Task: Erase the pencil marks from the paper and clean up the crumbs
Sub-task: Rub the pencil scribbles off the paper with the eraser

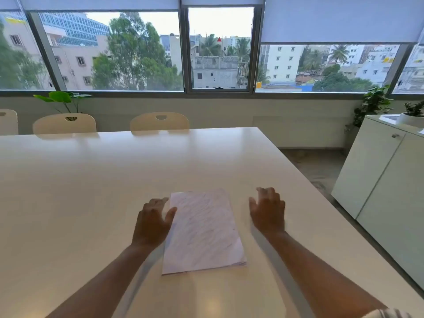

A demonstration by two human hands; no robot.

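Note:
A white sheet of paper [203, 230] covered in faint pencil scribbles lies on the white table [91, 180], near its front edge; more sheets seem to lie under it. My left hand [152, 222] hovers at the paper's left edge, fingers spread, thumb touching or just over the edge. My right hand [268, 212] is to the right of the paper, apart from it, fingers spread and slightly blurred. Both hands hold nothing. No eraser and no crumbs are visible.
Cream chairs [159, 121] stand along the table's far side, below a wide window. A white cabinet [378, 180] with a potted plant stands to the right, across a strip of floor. The table's right edge runs diagonally close to my right arm.

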